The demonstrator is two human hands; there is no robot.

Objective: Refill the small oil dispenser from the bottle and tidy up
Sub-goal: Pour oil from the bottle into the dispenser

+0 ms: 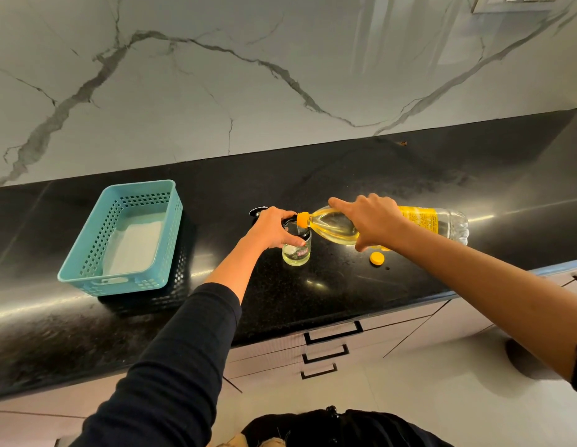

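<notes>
We were mid-pour: our left hand (pixel 271 229) curled round the dispenser (pixel 296 251) on the bench (pixel 345 175), and our right hand (pixel 374 221) gripped the tilted bottle (pixel 330 225), neck at its mouth. By our judgement, capping and tidying remained.

The bench (pixel 313 295) carries one teal perforated basket (pixel 87 243), one plastic oil bottle (pixel 332 225), one small glass oil dispenser (pixel 297 254), one loose yellow cap (pixel 377 258) and one dark lid (pixel 257 210), with two hands, the left hand (pixel 271 229) and the right hand (pixel 374 221), over it and three drawer handles (pixel 333 332) below it.
</notes>
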